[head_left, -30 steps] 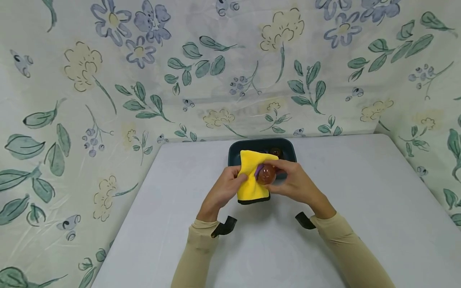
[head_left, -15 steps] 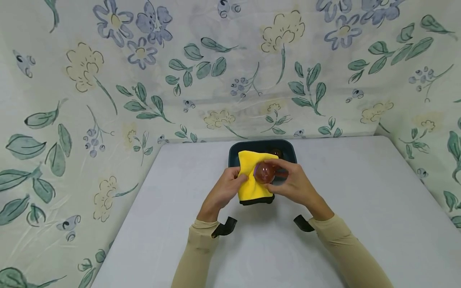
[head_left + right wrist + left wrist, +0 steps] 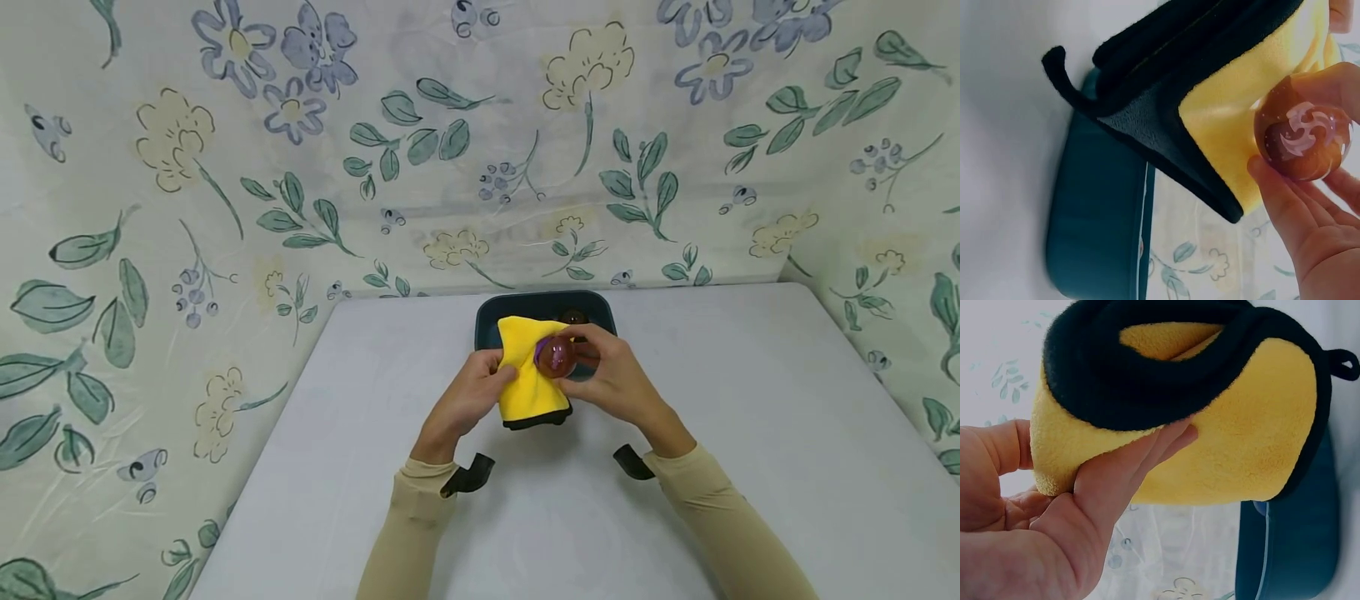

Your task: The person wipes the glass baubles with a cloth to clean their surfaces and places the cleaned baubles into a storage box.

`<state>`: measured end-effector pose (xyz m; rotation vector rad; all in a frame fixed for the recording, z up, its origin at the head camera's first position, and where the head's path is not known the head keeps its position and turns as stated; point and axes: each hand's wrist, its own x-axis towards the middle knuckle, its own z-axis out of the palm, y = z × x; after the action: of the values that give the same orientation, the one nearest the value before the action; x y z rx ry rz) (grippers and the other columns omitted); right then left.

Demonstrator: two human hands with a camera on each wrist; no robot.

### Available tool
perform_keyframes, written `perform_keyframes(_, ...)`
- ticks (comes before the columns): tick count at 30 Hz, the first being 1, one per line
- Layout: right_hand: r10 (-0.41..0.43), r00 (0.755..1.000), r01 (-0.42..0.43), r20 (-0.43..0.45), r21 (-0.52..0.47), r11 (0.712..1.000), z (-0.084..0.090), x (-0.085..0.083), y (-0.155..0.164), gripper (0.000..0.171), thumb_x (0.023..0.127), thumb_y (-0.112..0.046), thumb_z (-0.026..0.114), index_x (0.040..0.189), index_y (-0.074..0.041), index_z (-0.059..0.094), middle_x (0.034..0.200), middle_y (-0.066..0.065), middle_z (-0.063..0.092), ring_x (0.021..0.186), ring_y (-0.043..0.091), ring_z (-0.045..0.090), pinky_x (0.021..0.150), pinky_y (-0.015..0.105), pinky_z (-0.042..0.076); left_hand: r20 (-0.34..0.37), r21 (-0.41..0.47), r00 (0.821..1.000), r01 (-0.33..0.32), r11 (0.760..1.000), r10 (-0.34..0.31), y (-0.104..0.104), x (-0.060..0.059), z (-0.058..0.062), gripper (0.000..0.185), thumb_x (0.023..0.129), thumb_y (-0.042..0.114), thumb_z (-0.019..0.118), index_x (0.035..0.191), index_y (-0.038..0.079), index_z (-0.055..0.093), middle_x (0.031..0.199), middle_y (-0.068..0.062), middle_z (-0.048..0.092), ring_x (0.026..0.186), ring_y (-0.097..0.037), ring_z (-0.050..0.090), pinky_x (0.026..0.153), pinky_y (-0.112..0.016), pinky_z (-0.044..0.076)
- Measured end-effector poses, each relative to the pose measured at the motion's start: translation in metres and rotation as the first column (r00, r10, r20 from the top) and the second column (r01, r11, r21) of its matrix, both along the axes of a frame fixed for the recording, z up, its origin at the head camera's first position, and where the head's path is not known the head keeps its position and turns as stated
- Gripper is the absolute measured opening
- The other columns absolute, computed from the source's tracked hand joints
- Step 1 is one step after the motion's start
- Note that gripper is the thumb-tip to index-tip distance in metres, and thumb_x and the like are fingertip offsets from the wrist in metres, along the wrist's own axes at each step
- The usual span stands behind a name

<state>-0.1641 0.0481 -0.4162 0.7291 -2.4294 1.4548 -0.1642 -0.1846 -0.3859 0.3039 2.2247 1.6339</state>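
My left hand [image 3: 471, 396] grips the left side of a folded yellow cloth [image 3: 521, 396] with black edging, thumb in front. In the left wrist view its fingers run behind the cloth [image 3: 1247, 431], which bulges into a loop. A clear reddish-brown ball [image 3: 557, 357] with a purple part at its left lies against the cloth's right side. My right hand [image 3: 618, 379] pinches this ball between thumb and fingers. The right wrist view shows a pale swirl inside the ball [image 3: 1302, 132]. Both hands are held above the table, in front of a dark teal tray.
The dark teal tray [image 3: 540, 295] stands near the table's back edge, partly hidden by cloth and hands. Inside it lies a dark brown round thing [image 3: 575, 317]. The white table [image 3: 375, 417] meets floral fabric [image 3: 450, 200] behind it. Black strap ends [image 3: 471, 475] stick out by both wrists.
The ball has turned a little in my right fingers and shifted slightly against the cloth, its purple part showing differently. The cloth has moved slightly right. My left hand keeps its grip.
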Motion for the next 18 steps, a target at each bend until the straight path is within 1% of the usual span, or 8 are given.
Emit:
perform_keyframes(4, 0.0, 1.0, 0.0, -0.007, 0.022, 1.0, 0.0004, -0.0009, 0.0022, 0.07, 0.076, -0.002, 0.089, 0.139, -0.002, 0.058, 0.132, 0.017, 0.064, 0.112, 0.033, 0.071, 0.097, 0.043, 0.06, 0.004, 0.002, 1.0, -0.009, 1.0, 0.009, 0.0018, 0.0005, 0.0, 0.034, 0.104, 0.012, 0.048, 0.13, -0.006, 0.059, 0.111, -0.02, 0.069, 0.084, -0.017, 0.068, 0.087, -0.032, 0.063)
perform_keyframes(8, -0.01, 0.998, 0.014, -0.054, 0.069, 0.998, -0.0007, -0.002, 0.0043, 0.067, 0.077, -0.007, 0.09, 0.138, -0.003, 0.062, 0.129, 0.015, 0.068, 0.107, 0.029, 0.069, 0.096, 0.048, 0.061, -0.002, 0.009, 1.0, -0.021, 1.0, 0.021, 0.0014, 0.0004, -0.0014, 0.034, 0.103, 0.012, 0.048, 0.13, -0.006, 0.06, 0.113, -0.021, 0.069, 0.086, -0.019, 0.068, 0.09, -0.035, 0.063)
perform_keyframes(10, -0.018, 0.998, 0.023, -0.062, 0.093, 0.995, -0.0009, -0.0021, 0.0055, 0.066, 0.077, -0.009, 0.09, 0.137, -0.003, 0.063, 0.128, 0.015, 0.07, 0.105, 0.028, 0.069, 0.095, 0.051, 0.061, -0.004, 0.011, 1.0, -0.022, 1.0, 0.022, 0.0016, 0.0004, -0.0018, 0.035, 0.103, 0.012, 0.048, 0.131, -0.006, 0.059, 0.115, -0.021, 0.069, 0.088, -0.019, 0.069, 0.091, -0.036, 0.063)
perform_keyframes(13, -0.019, 0.999, 0.024, -0.043, 0.119, 0.993, -0.0011, -0.0024, 0.0068, 0.069, 0.077, -0.01, 0.09, 0.14, -0.002, 0.062, 0.128, 0.016, 0.071, 0.102, 0.027, 0.07, 0.094, 0.052, 0.061, -0.008, 0.012, 1.0, -0.02, 1.0, 0.02, 0.0026, 0.0007, -0.0021, 0.036, 0.104, 0.012, 0.048, 0.132, -0.006, 0.059, 0.116, -0.022, 0.069, 0.089, -0.02, 0.069, 0.093, -0.037, 0.063)
perform_keyframes(18, -0.003, 1.0, 0.002, 0.008, 0.146, 0.989, -0.0023, -0.0037, 0.0081, 0.068, 0.079, -0.01, 0.089, 0.14, -0.002, 0.061, 0.129, 0.015, 0.072, 0.099, 0.024, 0.069, 0.093, 0.046, 0.062, 0.013, 0.016, 0.999, -0.04, 0.999, 0.04, 0.0044, 0.002, -0.0016, 0.036, 0.104, 0.012, 0.049, 0.135, -0.005, 0.059, 0.118, -0.021, 0.069, 0.091, -0.021, 0.07, 0.095, -0.04, 0.062)
